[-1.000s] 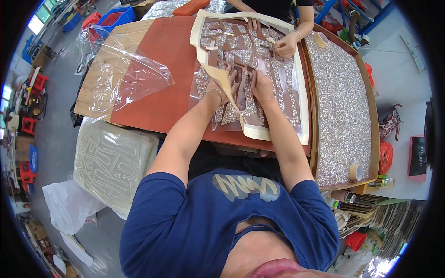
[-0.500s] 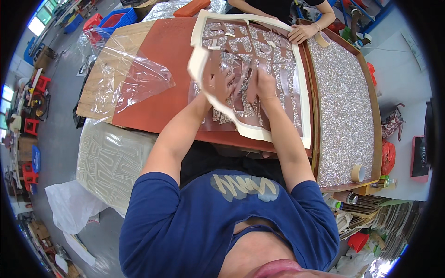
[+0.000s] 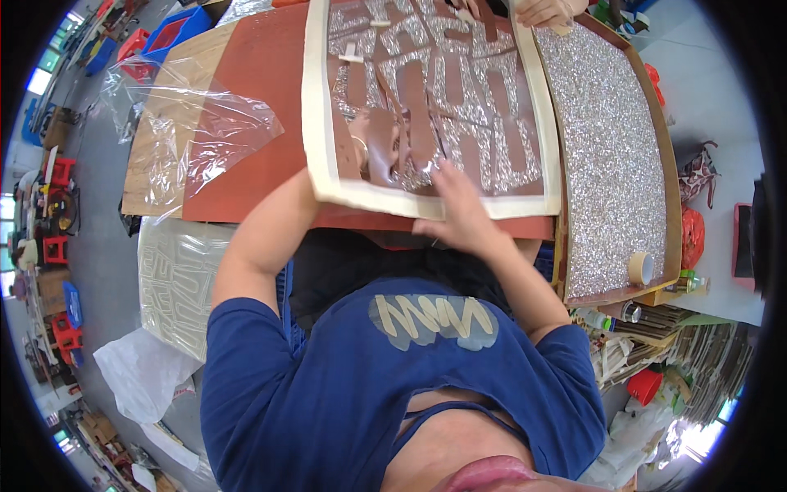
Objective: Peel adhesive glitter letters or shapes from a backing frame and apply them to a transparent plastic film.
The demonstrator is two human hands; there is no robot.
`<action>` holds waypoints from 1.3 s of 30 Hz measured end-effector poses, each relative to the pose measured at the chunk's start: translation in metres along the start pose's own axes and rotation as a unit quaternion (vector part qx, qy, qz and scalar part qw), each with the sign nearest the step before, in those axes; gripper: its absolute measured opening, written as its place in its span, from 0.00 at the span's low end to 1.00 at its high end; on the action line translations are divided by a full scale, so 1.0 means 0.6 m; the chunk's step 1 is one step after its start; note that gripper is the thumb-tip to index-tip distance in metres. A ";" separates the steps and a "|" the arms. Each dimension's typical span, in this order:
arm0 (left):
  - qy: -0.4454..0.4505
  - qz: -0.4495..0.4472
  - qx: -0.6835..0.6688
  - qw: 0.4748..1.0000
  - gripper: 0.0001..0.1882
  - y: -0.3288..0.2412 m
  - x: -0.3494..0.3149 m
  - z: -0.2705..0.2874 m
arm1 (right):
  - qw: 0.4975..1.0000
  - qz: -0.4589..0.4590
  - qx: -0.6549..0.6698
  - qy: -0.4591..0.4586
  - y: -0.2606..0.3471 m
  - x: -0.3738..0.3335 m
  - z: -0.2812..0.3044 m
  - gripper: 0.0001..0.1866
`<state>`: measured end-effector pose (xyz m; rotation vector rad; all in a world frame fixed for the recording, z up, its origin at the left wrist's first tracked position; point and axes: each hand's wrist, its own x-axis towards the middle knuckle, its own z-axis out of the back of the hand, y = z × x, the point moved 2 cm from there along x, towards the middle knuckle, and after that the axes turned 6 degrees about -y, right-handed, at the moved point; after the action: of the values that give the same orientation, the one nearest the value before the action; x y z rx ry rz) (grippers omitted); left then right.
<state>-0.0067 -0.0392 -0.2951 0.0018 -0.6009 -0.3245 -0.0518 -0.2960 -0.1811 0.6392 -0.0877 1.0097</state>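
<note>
Free board (image 3: 275,66) between film (image 3: 238,127) and frame (image 3: 316,98)

The shirt (image 3: 344,381) is navy; its zigzag (image 3: 430,318) beige.

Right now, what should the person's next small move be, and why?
Probably ease the left hand out from beneath the clear sheet: it shows through the sheet, its forearm passing under the pale border. The right hand, already at the border's near side, could likely steady it meanwhile.

The once-buckled cream border (image 3: 317,107) is straightening out over the left arm (image 3: 266,221), while the right hand (image 3: 461,209) is drawing back to its near edge.
</note>
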 end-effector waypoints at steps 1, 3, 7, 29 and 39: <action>-0.014 -0.005 -0.006 1.000 0.13 -0.018 -0.002 -0.014 | 1.000 0.002 -0.019 0.014 0.016 -0.037 -0.005 0.46; -0.040 -0.011 -0.002 0.999 0.12 -0.035 -0.014 -0.025 | 0.998 0.011 -0.047 -0.029 0.020 -0.061 -0.033 0.44; 0.148 0.100 -0.207 0.962 0.17 -0.118 0.088 0.156 | 0.991 0.010 -0.077 -0.109 -0.007 -0.044 -0.055 0.30; 0.233 0.038 -0.107 0.966 0.19 -0.121 -0.008 0.201 | 0.994 0.012 -0.080 -0.079 0.019 -0.040 -0.051 0.27; 0.274 0.031 -0.154 0.949 0.25 -0.147 -0.052 0.183 | 0.993 0.073 -0.072 -0.059 -0.042 -0.056 -0.022 0.22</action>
<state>-0.1183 -0.1034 -0.2299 -0.2219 0.0060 -0.3369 -0.0524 -0.3236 -0.2156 0.5658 -0.3119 1.0962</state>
